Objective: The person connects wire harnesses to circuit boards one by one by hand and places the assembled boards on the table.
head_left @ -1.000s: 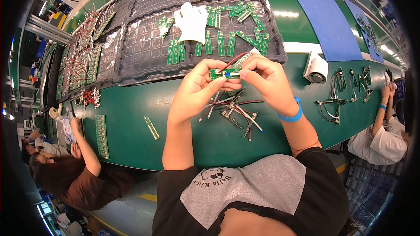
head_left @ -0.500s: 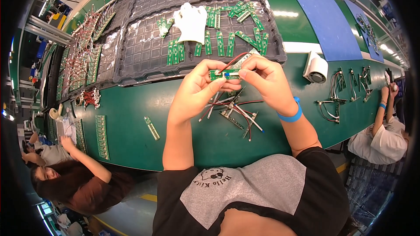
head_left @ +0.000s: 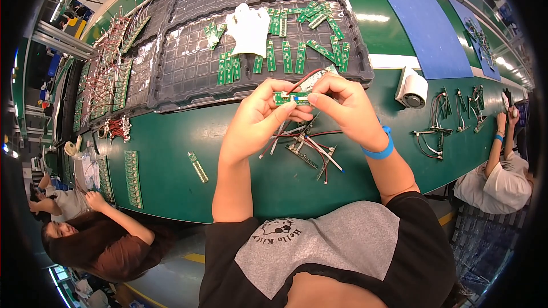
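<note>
Both hands meet over the table in front of me, around a small green circuit board [head_left: 281,97]. My left hand [head_left: 264,113] is closed on the board's left end, thumb in front and fingers behind. A white flat cable with a blue end [head_left: 297,99] lies along the board's face. My right hand [head_left: 343,104] pinches this cable against the board's right part, thumb and fingertips closed. A red and black wire pair [head_left: 302,78] arches up from the board behind my fingers. Below my hands lies a pile of boards with wires and white flat cables [head_left: 308,147], partly hidden.
Beyond my hands, a black compartment tray [head_left: 188,71] holds several green boards and a white glove [head_left: 249,29]. A white fan-like device [head_left: 412,88] stands at the right, near wired boards [head_left: 436,137]. A lone board [head_left: 198,167] lies at left. Co-workers sit at both sides.
My right thumb and fingertips have shifted slightly left along the flat cable, covering more of it. My left hand keeps its hold. The co-worker's hand at left has moved a little.
</note>
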A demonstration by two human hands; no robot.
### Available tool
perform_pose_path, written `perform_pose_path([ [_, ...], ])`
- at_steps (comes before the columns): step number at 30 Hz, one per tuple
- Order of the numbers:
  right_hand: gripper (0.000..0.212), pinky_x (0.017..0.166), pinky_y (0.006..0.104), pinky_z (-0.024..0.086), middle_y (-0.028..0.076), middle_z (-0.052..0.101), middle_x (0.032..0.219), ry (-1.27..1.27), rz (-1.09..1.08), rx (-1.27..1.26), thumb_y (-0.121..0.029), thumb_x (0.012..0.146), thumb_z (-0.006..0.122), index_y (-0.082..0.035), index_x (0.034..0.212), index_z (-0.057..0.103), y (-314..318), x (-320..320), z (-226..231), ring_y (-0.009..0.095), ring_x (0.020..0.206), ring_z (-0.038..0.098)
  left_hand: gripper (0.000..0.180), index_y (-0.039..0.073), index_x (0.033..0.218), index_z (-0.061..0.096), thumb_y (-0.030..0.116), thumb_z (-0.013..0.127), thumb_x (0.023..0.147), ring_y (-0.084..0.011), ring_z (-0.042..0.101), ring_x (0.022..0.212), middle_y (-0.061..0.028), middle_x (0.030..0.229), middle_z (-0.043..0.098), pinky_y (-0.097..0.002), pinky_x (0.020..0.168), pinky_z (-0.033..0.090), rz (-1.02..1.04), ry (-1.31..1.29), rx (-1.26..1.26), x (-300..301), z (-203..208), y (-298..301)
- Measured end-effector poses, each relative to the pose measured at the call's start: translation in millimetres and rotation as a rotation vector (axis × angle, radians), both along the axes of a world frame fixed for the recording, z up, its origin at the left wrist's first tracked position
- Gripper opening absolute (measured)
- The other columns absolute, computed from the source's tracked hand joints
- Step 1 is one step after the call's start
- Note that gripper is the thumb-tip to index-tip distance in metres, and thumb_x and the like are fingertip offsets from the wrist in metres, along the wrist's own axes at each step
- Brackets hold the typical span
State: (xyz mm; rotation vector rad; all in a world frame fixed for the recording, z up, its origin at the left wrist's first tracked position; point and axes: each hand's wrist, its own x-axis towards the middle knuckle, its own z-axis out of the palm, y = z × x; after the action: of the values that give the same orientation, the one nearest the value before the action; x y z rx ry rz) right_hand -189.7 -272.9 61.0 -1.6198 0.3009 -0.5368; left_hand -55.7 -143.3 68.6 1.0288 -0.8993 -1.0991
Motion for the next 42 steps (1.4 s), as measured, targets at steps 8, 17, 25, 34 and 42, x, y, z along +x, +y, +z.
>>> perform_pose_path([
  [8, 0.013, 0.059, 0.0218, 0.038, 0.002, 0.052, 0.078, 0.015, 0.054, -0.012, -0.011, 0.08, 0.059, 0.001, 0.076, 0.057, 11.2, -2.5, 8.3, 0.007, 0.067, 0.046, 0.013, -0.001, 0.095, 0.048, 0.007, 0.053, 0.086, -0.0105, 0.059, 0.068, -0.0075, 0.082, 0.058, -0.0214, 0.057, 0.048, 0.21, -0.119, 0.06, -12.6, -1.0, 0.5],
  [17, 0.011, 0.048, 0.0245, 0.038, 0.003, 0.053, 0.062, 0.338, 0.3, -0.244, -0.008, 0.078, 0.057, 0.0, 0.072, 0.053, -4.0, -69.4, 19.3, 0.007, 0.055, 0.047, 0.036, 0.004, 0.109, 0.044, 0.008, 0.062, 0.079, -0.0068, 0.051, 0.057, -0.0019, 0.065, 0.056, -0.0211, 0.05, 0.041, 0.155, -0.289, 0.208, -13.3, 5.5, 50.2],
  [25, 0.015, 0.049, 0.029, 0.043, 0.011, 0.057, 0.062, 0.904, -0.307, -0.333, -0.013, 0.079, 0.056, 0.002, 0.081, 0.055, -43.7, -183.0, 13.0, 0.017, 0.056, 0.06, 0.032, 0.0, 0.075, 0.053, 0.03, 0.061, 0.079, -0.0242, 0.057, 0.061, -0.0123, 0.064, 0.058, -0.0337, 0.058, 0.044, 0.685, -1.095, 1.099, 62.6, -52.6, 163.0],
  [34, 0.017, 0.065, 0.042, 0.045, 0.016, 0.057, 0.078, 0.635, 0.002, -0.773, -0.017, 0.075, 0.058, -0.001, 0.08, 0.057, -7.0, -103.7, -24.3, 0.034, 0.073, 0.056, 0.036, -0.002, 0.064, 0.048, 0.029, 0.062, 0.078, -0.0133, 0.037, 0.05, -0.0057, 0.053, 0.045, -0.0315, 0.05, 0.036, 0.764, -0.926, 1.116, 73.8, -88.8, 181.1],
  [42, 0.017, 0.059, 0.0451, 0.045, 0.016, 0.059, 0.069, 0.724, 0.086, -0.945, -0.017, 0.075, 0.058, -0.009, 0.088, 0.052, 3.7, -46.7, -56.6, 0.036, 0.068, 0.057, 0.022, 0.004, 0.072, 0.041, 0.014, 0.056, 0.085, -0.0134, 0.058, 0.052, -0.0047, 0.061, 0.053, -0.0226, 0.042, 0.043, 0.644, -0.334, 0.535, 60.5, -50.3, 155.6],
])
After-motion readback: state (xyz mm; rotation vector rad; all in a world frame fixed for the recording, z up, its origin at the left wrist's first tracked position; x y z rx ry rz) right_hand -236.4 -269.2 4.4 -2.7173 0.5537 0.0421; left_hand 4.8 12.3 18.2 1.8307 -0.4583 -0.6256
